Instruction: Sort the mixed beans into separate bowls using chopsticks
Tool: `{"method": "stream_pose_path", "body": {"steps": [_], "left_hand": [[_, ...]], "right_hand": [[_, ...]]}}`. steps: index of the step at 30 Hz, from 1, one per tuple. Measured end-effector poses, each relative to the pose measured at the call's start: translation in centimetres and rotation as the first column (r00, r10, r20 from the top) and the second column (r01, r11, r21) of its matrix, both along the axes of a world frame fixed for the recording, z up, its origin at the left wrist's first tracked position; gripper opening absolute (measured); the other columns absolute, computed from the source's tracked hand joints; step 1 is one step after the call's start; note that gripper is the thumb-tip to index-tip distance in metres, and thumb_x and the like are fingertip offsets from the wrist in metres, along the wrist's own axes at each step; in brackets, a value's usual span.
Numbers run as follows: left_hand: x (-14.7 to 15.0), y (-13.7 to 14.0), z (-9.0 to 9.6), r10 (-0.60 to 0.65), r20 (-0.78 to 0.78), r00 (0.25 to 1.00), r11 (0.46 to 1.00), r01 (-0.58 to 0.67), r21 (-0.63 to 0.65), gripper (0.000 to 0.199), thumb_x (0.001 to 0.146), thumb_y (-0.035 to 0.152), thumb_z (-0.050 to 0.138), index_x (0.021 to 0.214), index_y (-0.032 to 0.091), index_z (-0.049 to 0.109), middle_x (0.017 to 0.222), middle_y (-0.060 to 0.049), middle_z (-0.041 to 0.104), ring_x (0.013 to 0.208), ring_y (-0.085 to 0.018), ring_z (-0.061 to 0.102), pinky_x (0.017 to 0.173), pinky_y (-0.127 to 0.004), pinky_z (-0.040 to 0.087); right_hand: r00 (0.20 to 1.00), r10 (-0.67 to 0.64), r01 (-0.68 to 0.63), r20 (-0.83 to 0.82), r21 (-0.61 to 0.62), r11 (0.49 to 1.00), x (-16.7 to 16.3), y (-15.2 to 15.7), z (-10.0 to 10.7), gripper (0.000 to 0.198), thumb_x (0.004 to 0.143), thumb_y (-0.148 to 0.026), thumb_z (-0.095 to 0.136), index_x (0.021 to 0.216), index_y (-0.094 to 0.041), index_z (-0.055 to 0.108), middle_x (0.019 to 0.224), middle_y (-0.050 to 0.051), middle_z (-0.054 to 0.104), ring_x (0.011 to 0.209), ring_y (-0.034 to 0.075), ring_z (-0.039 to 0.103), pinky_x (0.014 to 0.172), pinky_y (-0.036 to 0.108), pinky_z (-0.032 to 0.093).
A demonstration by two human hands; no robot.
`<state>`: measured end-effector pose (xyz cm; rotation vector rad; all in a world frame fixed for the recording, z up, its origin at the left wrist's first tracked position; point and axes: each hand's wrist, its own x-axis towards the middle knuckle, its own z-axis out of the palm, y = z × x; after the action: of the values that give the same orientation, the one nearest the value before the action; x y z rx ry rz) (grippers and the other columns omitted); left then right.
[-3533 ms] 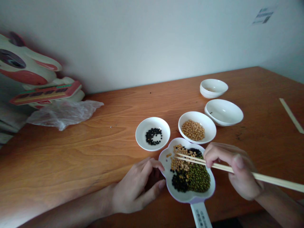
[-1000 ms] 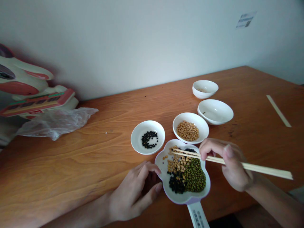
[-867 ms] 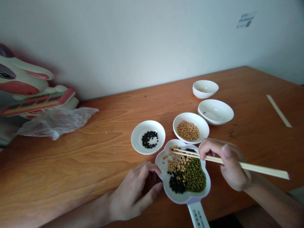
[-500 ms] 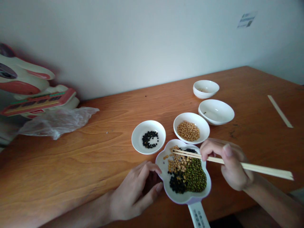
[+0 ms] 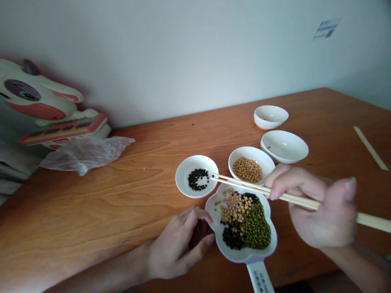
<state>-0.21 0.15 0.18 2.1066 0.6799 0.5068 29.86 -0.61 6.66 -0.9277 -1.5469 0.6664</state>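
My right hand (image 5: 317, 203) is closed around a pair of wooden chopsticks (image 5: 287, 197). Pinched at their tips is one black bean (image 5: 213, 176), by the right rim of a white bowl (image 5: 182, 184) that holds black beans (image 5: 195, 185). A flower-shaped, long-handled pan (image 5: 214, 194) lies below, with tan beans (image 5: 235, 205), green mung beans (image 5: 258, 228) and black beans in it. The curled fingers of my left hand (image 5: 179, 240) hold the pan's left rim, index finger and thumb at its edge. Behind the chopsticks stands a white bowl of soybeans (image 5: 247, 170).
Two more white bowls (image 5: 285, 148) stand farther back at the right, each with a few small bits inside. A loose flat wooden stick (image 5: 370, 147) lies at the far right. Left, a cow-shaped toy keyboard (image 5: 67, 128) sits behind a crumpled clear plastic bag (image 5: 88, 154).
My right hand has lifted the chopsticks from the pan up to the black-bean bowl's rim, carrying a black bean. The view has shifted slightly; my left hand stays at the pan.
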Motion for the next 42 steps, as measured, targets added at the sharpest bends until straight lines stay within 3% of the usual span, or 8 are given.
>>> {"method": "stream_pose_path", "body": {"steps": [6, 16, 23, 27, 33, 42], "left_hand": [[0.1, 0.0, -0.2, -0.001, 0.026, 1.0, 1.0, 0.001, -0.002, 0.025, 0.103, 0.022, 0.061, 0.124, 0.025, 0.048, 0.096, -0.003, 0.063, 0.078, -0.017, 0.06, 0.069, -0.029, 0.052], [0.2, 0.1, -0.2, 0.001, 0.024, 1.0, 1.0, -0.001, -0.006, 0.024, 0.103, 0.023, 0.059, 0.125, 0.025, 0.048, 0.097, -0.002, 0.063, 0.079, -0.017, 0.059, 0.068, -0.029, 0.052], [0.1, 0.0, 0.1, 0.012, -0.006, 1.0, 1.0, -0.012, 0.006, 0.024, 0.103, 0.022, 0.058, 0.124, 0.027, 0.049, 0.097, -0.001, 0.064, 0.08, -0.017, 0.06, 0.07, -0.03, 0.053], [0.1, 0.1, 0.3, 0.012, -0.013, 1.0, 1.0, -0.011, 0.015, 0.027, 0.103, 0.022, 0.06, 0.126, 0.028, 0.049, 0.102, -0.002, 0.066, 0.084, -0.018, 0.062, 0.076, -0.032, 0.056], [0.2, 0.1, 0.2, 0.004, 0.018, 1.0, 1.0, -0.004, -0.003, 0.026, 0.102, 0.021, 0.06, 0.125, 0.026, 0.049, 0.096, -0.002, 0.063, 0.075, -0.016, 0.06, 0.064, -0.027, 0.051], [0.2, 0.1, 0.0, 0.003, 0.027, 1.0, 1.0, -0.004, 0.01, 0.028, 0.1, 0.021, 0.063, 0.125, 0.025, 0.05, 0.097, -0.003, 0.064, 0.076, -0.016, 0.061, 0.066, -0.027, 0.052]], "right_hand": [[0.997, 0.056, -0.054, 0.045, -0.044, 0.998, -2.0, 1.1, 1.0, 0.069, 0.109, -0.073, 0.029, 0.078, -0.027, 0.07, 0.073, 0.006, 0.065, 0.07, 0.024, 0.06, 0.066, 0.04, 0.043], [0.95, 0.14, -0.169, 0.28, 0.079, 0.983, 4.3, 0.7, -0.7, 0.067, 0.112, -0.066, 0.027, 0.081, -0.025, 0.069, 0.074, 0.005, 0.068, 0.067, 0.02, 0.062, 0.064, 0.039, 0.043], [0.958, 0.086, -0.051, 0.273, -0.132, 0.99, 5.3, -1.7, -1.1, 0.066, 0.114, -0.06, 0.024, 0.08, -0.025, 0.069, 0.072, 0.004, 0.068, 0.065, 0.021, 0.063, 0.06, 0.038, 0.045], [0.968, 0.091, -0.057, 0.233, -0.15, 0.987, 5.3, -1.9, -2.0, 0.062, 0.114, -0.057, 0.026, 0.082, -0.026, 0.069, 0.074, 0.004, 0.068, 0.066, 0.021, 0.062, 0.061, 0.038, 0.045], [0.961, 0.127, -0.074, 0.246, -0.217, 0.973, 5.2, -1.7, -3.1, 0.06, 0.114, -0.055, 0.026, 0.087, -0.025, 0.07, 0.079, 0.007, 0.069, 0.072, 0.024, 0.062, 0.067, 0.038, 0.048], [0.947, 0.165, -0.112, 0.276, -0.195, 0.974, 4.5, -1.4, -2.9, 0.064, 0.113, -0.063, 0.024, 0.085, -0.026, 0.068, 0.077, 0.005, 0.067, 0.07, 0.022, 0.062, 0.066, 0.036, 0.044]]}}
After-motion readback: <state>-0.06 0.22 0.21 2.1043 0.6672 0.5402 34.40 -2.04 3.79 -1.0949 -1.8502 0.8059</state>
